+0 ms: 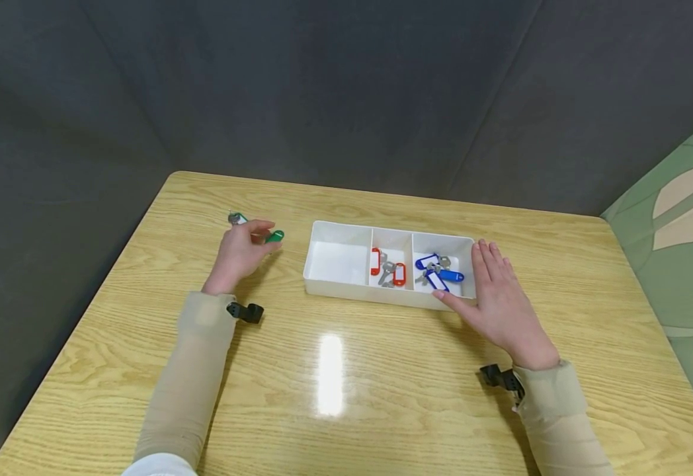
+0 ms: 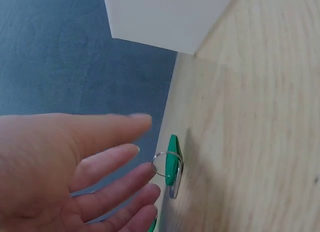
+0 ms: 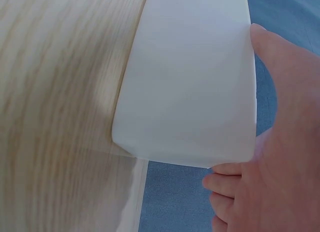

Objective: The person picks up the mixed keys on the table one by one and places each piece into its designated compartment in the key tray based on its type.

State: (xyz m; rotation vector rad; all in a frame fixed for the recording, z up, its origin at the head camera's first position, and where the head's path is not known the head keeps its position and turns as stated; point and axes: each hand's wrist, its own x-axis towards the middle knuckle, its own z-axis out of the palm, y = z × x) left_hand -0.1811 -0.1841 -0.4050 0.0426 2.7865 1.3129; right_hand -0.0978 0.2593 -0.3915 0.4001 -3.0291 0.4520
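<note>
My left hand (image 1: 244,250) is over the left part of the table, its fingers loosely bent and the thumb apart from them. Just past its fingertips is a green key tag (image 2: 172,159) with a metal ring, which one fingertip overlaps in the left wrist view. A second green tag with a key (image 1: 236,218) lies behind that hand. My right hand (image 1: 504,304) rests against the right end of a white divided box (image 1: 337,289), fingers straight along its side and thumb on the front rim. Red-tagged keys (image 1: 399,274) lie in the middle compartment, blue-tagged keys (image 1: 438,280) in the right one.
The box's left compartment (image 1: 339,261) shows only its bare white floor. The wooden table (image 1: 382,383) ends at a dark partition (image 1: 346,99) behind the box. A green-and-beige patterned surface (image 1: 686,244) borders the table on the right.
</note>
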